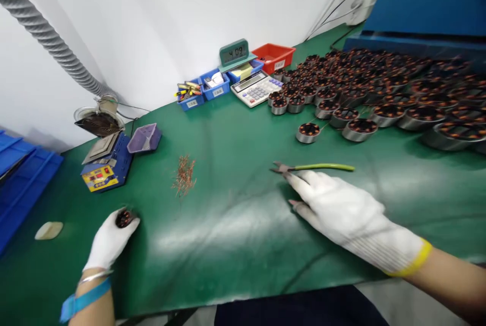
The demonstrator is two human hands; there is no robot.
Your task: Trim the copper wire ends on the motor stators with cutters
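At the left, my left hand (107,240), in a white glove, is closed around a small wound motor stator (123,218) with dark slots and copper windings. It holds the stator low at the green table. Right of centre, my right hand (334,207), gloved in white with a yellow cuff, is open, palm down, thumb apart from the other fingers. Just beyond its fingers lie diagonal cutters (322,167) with green handles, jaws pointing left. I cannot tell whether the fingertips touch them. Between the hands, farther back, sits a small pile of copper wire clippings (184,176).
Many stators (360,126) crowd the right side before a blue bin (429,2). Along the wall stand a calculator (256,88), a clock (234,53), and a red tray (273,57). A blue-yellow solder pot (106,164) and purple dish (145,138) stand left.
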